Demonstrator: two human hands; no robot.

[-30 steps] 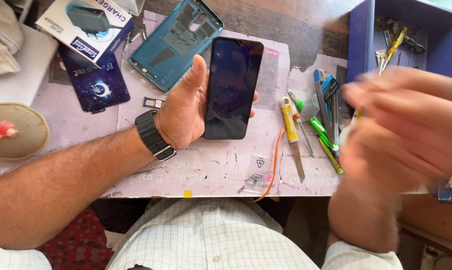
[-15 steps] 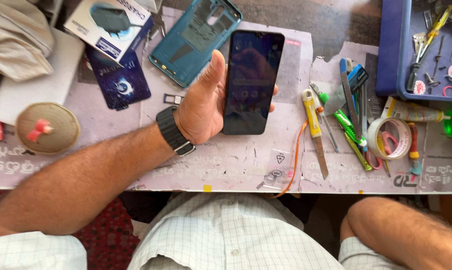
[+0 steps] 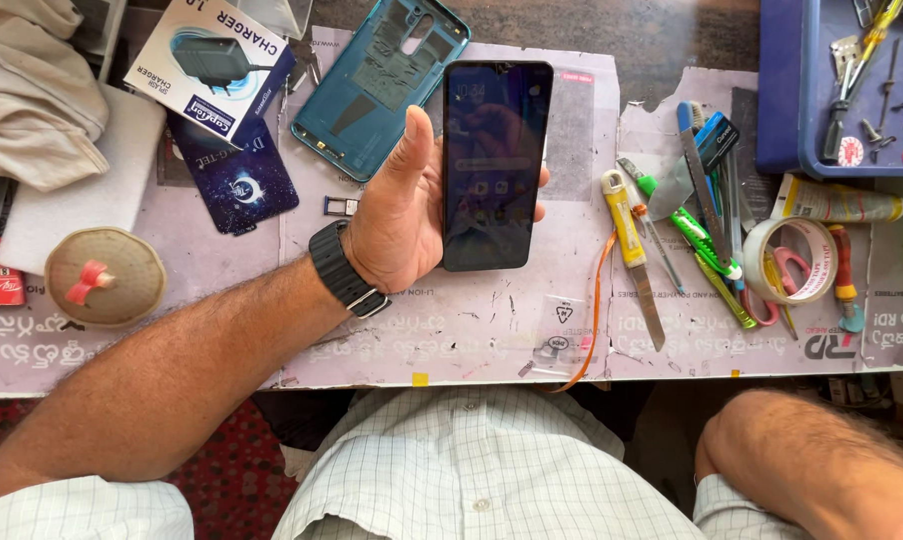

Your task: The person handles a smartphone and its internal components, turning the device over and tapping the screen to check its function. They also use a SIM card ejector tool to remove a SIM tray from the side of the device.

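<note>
Paper-covered workbench [image 3: 472, 330] carries the work; the left hand [image 3: 397, 215], with a black watch [image 3: 344, 270] at the wrist, is wrapped around a dark smartphone [image 3: 495, 165], thumb along its left edge and fingertips at its right, screen up. Right of the smartphone lies a yellow utility knife [image 3: 627, 235], then a tape roll [image 3: 794, 260]. Beyond the smartphone rests a teal back cover [image 3: 377, 85]; only the right forearm shows, its hand out of view.
</note>
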